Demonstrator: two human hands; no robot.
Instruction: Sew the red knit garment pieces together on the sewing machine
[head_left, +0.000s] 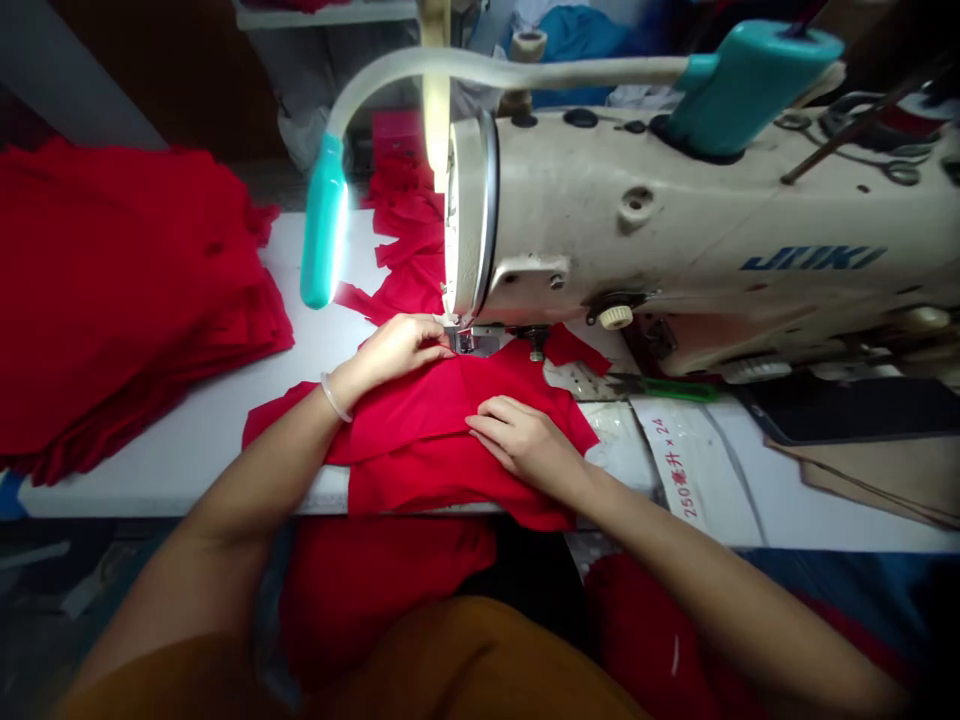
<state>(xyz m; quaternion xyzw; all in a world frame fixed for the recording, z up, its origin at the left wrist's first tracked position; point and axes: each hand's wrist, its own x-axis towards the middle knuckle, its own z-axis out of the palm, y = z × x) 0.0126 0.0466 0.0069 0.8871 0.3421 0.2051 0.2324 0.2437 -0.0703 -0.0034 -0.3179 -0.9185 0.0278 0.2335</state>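
A red fabric piece [420, 410] lies in layers on the sewing machine bed, its upper edge at the presser foot [466, 340]. Close beside the foot, my left hand [405, 345] is closed, thumb and fingers pinching the fabric's edge; a pale bangle circles that wrist. My right hand [525, 440] lies lower on the same fabric, fingers pressed together at the edge of a fold. The fingertips' exact hold there is partly hidden. Above both hands stands the cream sewing machine [570, 210].
A tall stack of red fabric [112, 300] sits at left. More red pieces [409, 230] lie behind the needle. A lit teal lamp [322, 230] hangs over the table. Green-handled snips [667, 388] and a dark phone [855, 410] lie at right. Red cloth [375, 590] hangs over my lap.
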